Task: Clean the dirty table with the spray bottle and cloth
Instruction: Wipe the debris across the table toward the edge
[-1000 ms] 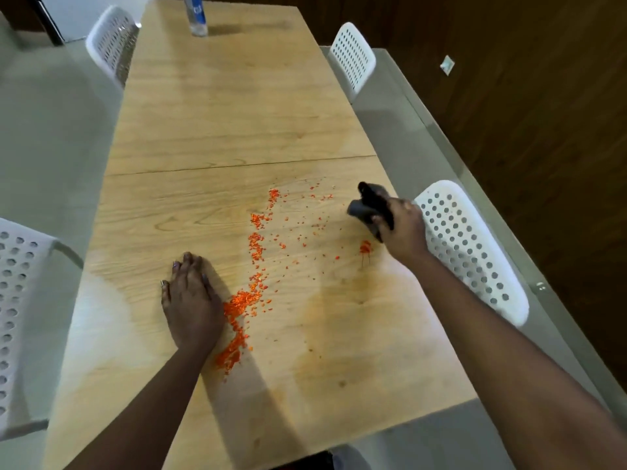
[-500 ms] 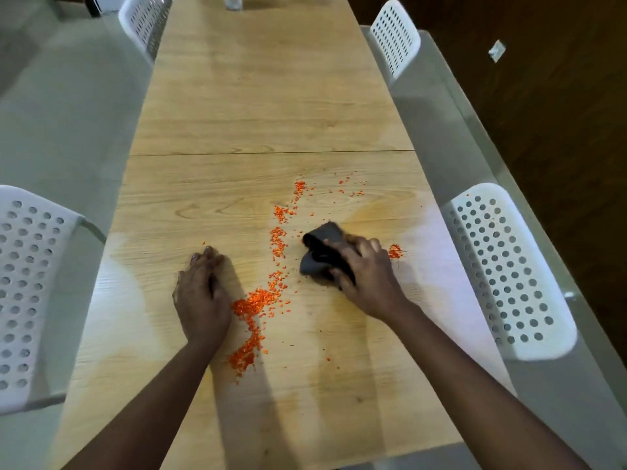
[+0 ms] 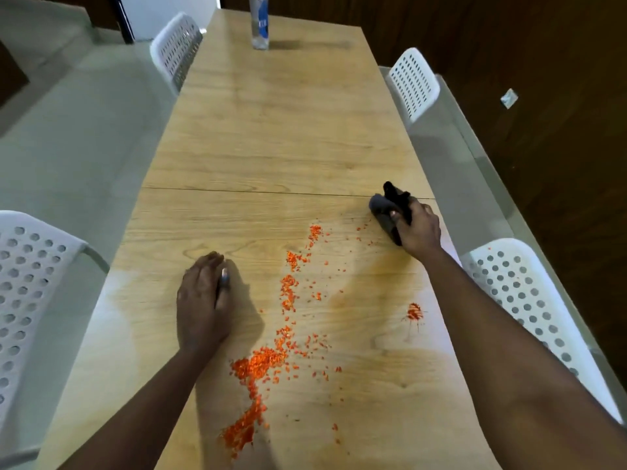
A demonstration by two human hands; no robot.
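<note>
A long wooden table [image 3: 271,137] carries a trail of orange crumbs [image 3: 261,364] down its near half, plus a small orange smear [image 3: 414,313] near the right edge. My right hand [image 3: 419,228] grips a dark grey cloth [image 3: 385,208] and holds it on the table by the right edge, beyond the crumbs. To the left of the crumb trail, my left hand [image 3: 203,303] rests flat on the wood with its fingers straight. The spray bottle [image 3: 260,22] stands upright at the far end of the table.
White perforated chairs stand around the table: one near left [image 3: 30,300], one near right [image 3: 529,300], one far left [image 3: 176,49] and one far right [image 3: 412,83]. A dark wooden wall [image 3: 559,96] runs along the right side.
My right hand has carried the cloth from the middle of the crumb trail out to the right edge, farther up the table. The left hand stays flat in place.
</note>
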